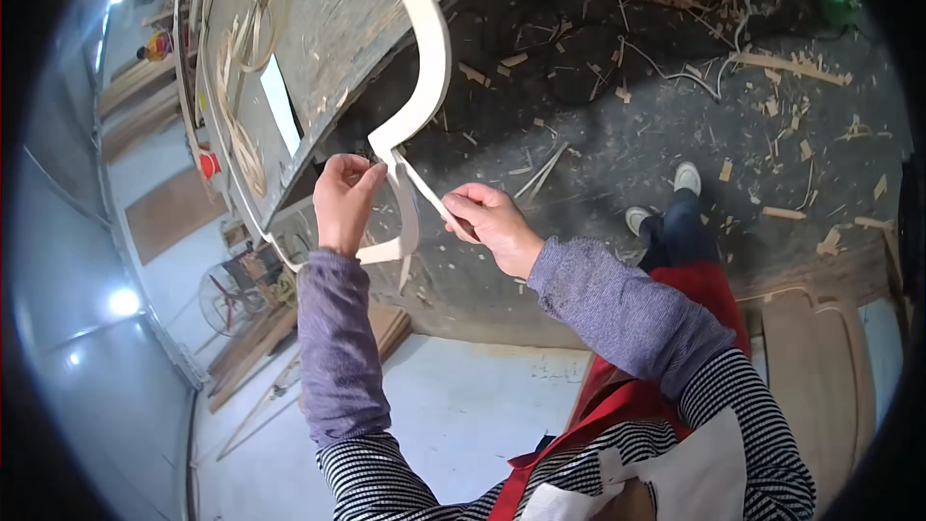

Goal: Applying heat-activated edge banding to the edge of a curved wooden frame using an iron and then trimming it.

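Observation:
A pale curved wooden piece (pixel 430 58) with a pointed bend juts out past the edge of the workbench (pixel 328 29). At that bend, the fingertips of my left hand (pixel 345 201) are closed in a pinch against the wood; whether they grip the piece itself or something small is hidden. My right hand (pixel 494 224) is shut on a thin, pale wood strip (pixel 421 181), thumb on top. The strip slants up from those fingers and its far end meets the curved piece just beside my left fingertips.
Wood offcuts (pixel 783 214) and shavings litter the dark floor, where a cable (pixel 675 74) also lies. Coiled thin strips (pixel 236 106) and a white sheet (pixel 281 104) rest on the bench. A fan (pixel 227 297) and stacked boards (pixel 256 357) stand at the left.

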`<state>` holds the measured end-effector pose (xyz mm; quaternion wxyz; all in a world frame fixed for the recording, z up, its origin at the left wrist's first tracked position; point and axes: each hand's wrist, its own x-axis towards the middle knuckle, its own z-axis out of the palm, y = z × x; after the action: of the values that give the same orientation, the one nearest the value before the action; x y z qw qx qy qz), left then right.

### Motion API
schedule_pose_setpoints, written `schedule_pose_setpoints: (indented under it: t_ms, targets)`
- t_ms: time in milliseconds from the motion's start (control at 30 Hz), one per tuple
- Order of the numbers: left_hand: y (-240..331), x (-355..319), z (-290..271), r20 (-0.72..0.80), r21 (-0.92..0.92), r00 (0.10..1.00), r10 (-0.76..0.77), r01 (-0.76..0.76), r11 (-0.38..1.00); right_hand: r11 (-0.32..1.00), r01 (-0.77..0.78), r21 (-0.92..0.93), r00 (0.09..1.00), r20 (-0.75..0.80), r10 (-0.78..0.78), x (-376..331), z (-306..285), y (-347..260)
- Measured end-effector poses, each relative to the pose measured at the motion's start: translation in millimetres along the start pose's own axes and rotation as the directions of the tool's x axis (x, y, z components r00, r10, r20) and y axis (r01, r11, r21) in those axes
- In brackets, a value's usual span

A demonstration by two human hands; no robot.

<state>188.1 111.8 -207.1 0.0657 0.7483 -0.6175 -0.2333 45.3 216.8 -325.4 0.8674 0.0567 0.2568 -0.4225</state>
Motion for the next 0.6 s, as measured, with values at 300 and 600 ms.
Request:
schedule_pose_setpoints:
  t_ms: [300, 600]
  targets:
    - [9.7, 38.6, 16.9, 0.161, 0.365, 0.960, -0.229, 0.157, 0.918, 0.993, -0.095, 0.074, 0.995, -0.001, 0.095, 10.2, -4.2, 5.7]
    - [30.3, 45.5, 6.0, 0.373, 0.438, 0.871, -0.320, 0.138, 0.888, 0.954, -0.099, 0.282, 0.994, 0.078, 0.080, 21.9, -0.3, 26.6]
